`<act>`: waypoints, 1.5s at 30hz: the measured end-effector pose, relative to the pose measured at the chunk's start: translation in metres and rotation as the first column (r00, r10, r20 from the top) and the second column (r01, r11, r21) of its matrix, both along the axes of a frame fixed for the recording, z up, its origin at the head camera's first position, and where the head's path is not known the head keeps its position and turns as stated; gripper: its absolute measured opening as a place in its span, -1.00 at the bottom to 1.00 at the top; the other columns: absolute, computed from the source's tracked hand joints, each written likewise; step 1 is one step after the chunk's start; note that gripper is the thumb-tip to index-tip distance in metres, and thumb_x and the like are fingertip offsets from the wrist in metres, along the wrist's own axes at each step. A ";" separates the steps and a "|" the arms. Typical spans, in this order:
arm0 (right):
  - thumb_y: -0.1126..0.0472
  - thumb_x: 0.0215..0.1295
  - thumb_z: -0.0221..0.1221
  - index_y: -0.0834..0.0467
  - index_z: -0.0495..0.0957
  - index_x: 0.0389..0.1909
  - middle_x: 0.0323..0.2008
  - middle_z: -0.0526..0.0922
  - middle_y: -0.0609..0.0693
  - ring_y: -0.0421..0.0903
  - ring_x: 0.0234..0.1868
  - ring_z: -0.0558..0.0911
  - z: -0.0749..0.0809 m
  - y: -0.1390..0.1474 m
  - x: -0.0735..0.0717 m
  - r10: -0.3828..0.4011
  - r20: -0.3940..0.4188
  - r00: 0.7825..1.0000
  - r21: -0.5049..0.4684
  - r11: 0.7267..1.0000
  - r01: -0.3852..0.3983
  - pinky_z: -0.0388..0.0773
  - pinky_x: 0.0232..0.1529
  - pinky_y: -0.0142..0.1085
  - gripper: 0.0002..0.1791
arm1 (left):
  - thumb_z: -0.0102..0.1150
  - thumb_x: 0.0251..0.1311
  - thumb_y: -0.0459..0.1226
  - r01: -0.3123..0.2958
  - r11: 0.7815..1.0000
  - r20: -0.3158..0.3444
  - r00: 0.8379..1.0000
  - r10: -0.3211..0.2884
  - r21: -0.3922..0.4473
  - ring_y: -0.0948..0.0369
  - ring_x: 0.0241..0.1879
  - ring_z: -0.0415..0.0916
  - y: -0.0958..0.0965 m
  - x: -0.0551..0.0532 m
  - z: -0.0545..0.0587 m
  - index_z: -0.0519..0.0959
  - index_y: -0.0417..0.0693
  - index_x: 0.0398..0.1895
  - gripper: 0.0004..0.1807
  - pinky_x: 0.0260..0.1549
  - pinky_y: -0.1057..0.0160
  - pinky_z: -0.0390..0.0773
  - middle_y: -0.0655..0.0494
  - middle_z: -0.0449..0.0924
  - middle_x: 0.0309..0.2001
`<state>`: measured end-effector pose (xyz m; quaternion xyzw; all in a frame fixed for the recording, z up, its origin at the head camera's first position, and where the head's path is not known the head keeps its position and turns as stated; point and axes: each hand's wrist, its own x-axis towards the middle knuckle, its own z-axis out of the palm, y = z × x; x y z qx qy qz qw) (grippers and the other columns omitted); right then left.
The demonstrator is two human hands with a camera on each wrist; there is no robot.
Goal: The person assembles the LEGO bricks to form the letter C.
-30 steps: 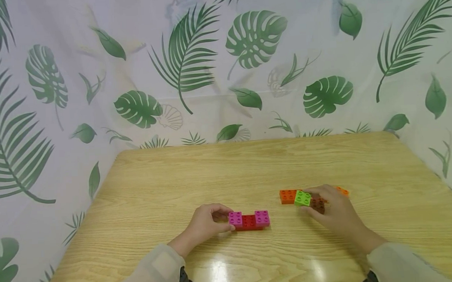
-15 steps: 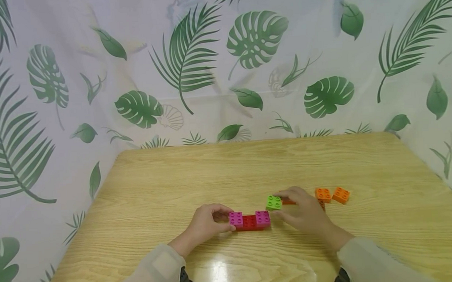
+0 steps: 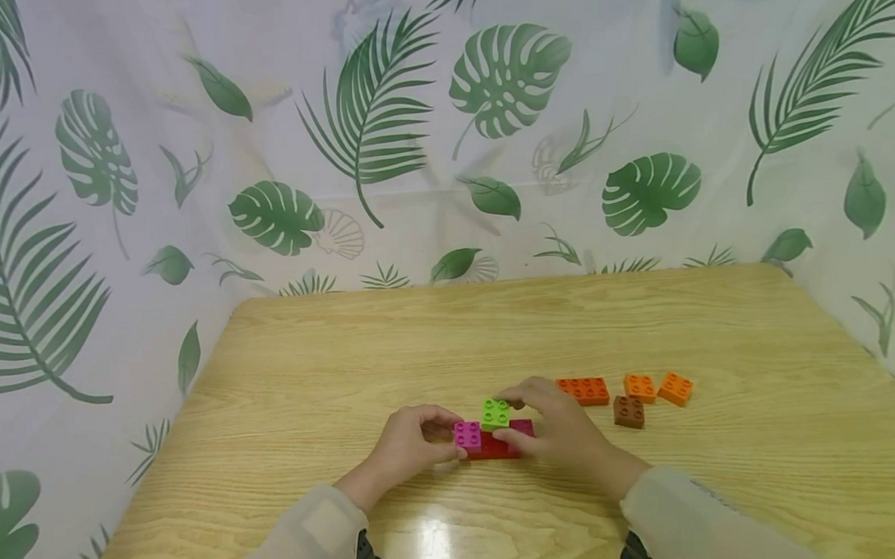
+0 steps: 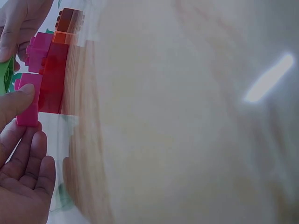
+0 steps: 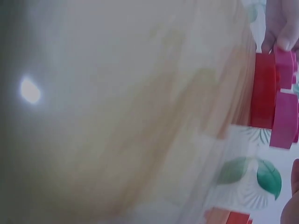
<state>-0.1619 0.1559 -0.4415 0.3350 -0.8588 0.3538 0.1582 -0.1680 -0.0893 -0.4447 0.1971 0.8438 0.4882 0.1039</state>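
My left hand (image 3: pixel 412 443) pinches the left pink brick (image 3: pixel 467 436) between thumb and fingers. That brick sits on the left end of a long red brick (image 3: pixel 489 447). A second pink brick (image 5: pixel 284 120) is on the red brick's other end, overhanging it in the right wrist view. My right hand (image 3: pixel 559 424) pinches a light green brick (image 3: pixel 495 413) and holds it over the middle of the red brick, between the two pink ones. In the left wrist view the green brick (image 4: pixel 6 74) stands apart from the pink bricks' studs. The right hand partly covers the right pink brick in the head view.
To the right on the wooden table (image 3: pixel 346 349) lie a long orange-red brick (image 3: pixel 586 391), a brown brick (image 3: pixel 629 412) and two small orange bricks, one straight (image 3: pixel 640 388) and one turned (image 3: pixel 676 389). A leaf-print cloth (image 3: pixel 413 149) hangs behind.
My right hand has carried the green brick leftward from among the loose bricks to above the red brick, uncovering the brown and orange bricks. The left hand keeps its hold in place.
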 end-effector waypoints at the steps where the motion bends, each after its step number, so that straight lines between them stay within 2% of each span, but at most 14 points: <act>1: 0.16 0.01 0.45 0.09 0.59 -0.04 -0.20 0.54 -0.18 -0.21 -0.21 0.47 0.000 -0.003 0.000 0.006 0.005 1.000 -0.002 1.000 -0.006 0.54 -0.20 -0.22 -0.55 | 0.47 -0.03 -0.24 0.001 1.000 -0.004 1.000 -0.001 -0.003 0.20 -0.26 0.60 0.000 0.000 0.000 0.65 -0.15 -0.12 -0.63 -0.26 0.34 0.57 0.13 0.66 -0.23; 7: 0.15 0.05 0.43 0.10 0.60 -0.04 -0.21 0.54 -0.17 -0.17 -0.22 0.49 -0.001 -0.017 0.000 0.064 0.023 0.998 -0.027 0.998 -0.063 0.54 -0.22 -0.24 -0.58 | 0.45 -0.01 -0.25 0.011 1.000 -0.027 1.000 -0.011 -0.006 0.19 -0.24 0.59 0.000 0.000 0.001 0.64 -0.19 -0.11 -0.63 -0.25 0.33 0.57 0.09 0.66 -0.22; 11: 0.15 0.06 0.42 0.09 0.59 -0.03 -0.21 0.54 -0.15 -0.18 -0.21 0.47 -0.002 -0.023 0.000 0.076 0.051 0.996 -0.015 0.997 -0.075 0.54 -0.24 -0.26 -0.58 | 0.45 -0.01 -0.30 0.019 1.000 -0.034 0.999 -0.018 0.012 0.16 -0.22 0.59 0.000 -0.001 0.000 0.63 -0.22 -0.13 -0.65 -0.23 0.31 0.57 0.07 0.65 -0.22; 18: 0.14 0.08 0.41 0.05 0.58 -0.02 -0.22 0.52 -0.18 -0.14 -0.19 0.49 0.001 -0.028 0.000 0.057 0.143 0.988 0.015 0.998 -0.059 0.52 -0.20 -0.28 -0.59 | 0.45 -0.02 -0.30 0.015 1.000 -0.020 1.000 -0.015 0.008 0.19 -0.21 0.59 0.000 -0.001 -0.001 0.64 -0.17 -0.14 -0.66 -0.22 0.30 0.57 0.13 0.65 -0.22; 27: 0.14 0.08 0.41 0.04 0.60 -0.04 -0.22 0.52 -0.19 -0.18 -0.18 0.49 0.002 -0.031 -0.002 0.050 0.183 0.982 0.024 0.998 -0.055 0.54 -0.14 -0.20 -0.61 | 0.46 -0.02 -0.29 0.011 1.000 -0.011 1.000 -0.011 0.009 0.19 -0.22 0.59 0.000 0.000 -0.001 0.64 -0.18 -0.13 -0.65 -0.22 0.30 0.57 0.12 0.65 -0.23; 34: 0.12 0.06 0.42 0.06 0.62 -0.07 -0.24 0.53 -0.18 -0.13 -0.21 0.53 0.004 -0.030 -0.002 0.056 0.200 0.978 0.025 0.998 -0.063 0.56 -0.17 -0.17 -0.62 | 0.46 -0.03 -0.29 0.008 1.000 -0.002 1.000 -0.008 0.014 0.19 -0.23 0.60 0.001 0.002 0.002 0.64 -0.18 -0.12 -0.64 -0.24 0.33 0.57 0.10 0.66 -0.23; 45: 0.10 0.04 0.43 0.08 0.65 -0.09 -0.30 0.53 -0.22 -0.18 -0.26 0.52 0.010 -0.032 -0.002 0.008 0.284 0.959 0.068 0.997 -0.028 0.53 -0.26 -0.30 -0.62 | 0.47 -0.03 -0.29 0.009 1.000 -0.005 1.000 -0.009 0.007 0.23 -0.23 0.59 0.001 0.001 0.002 0.64 -0.18 -0.12 -0.63 -0.23 0.32 0.57 0.11 0.66 -0.23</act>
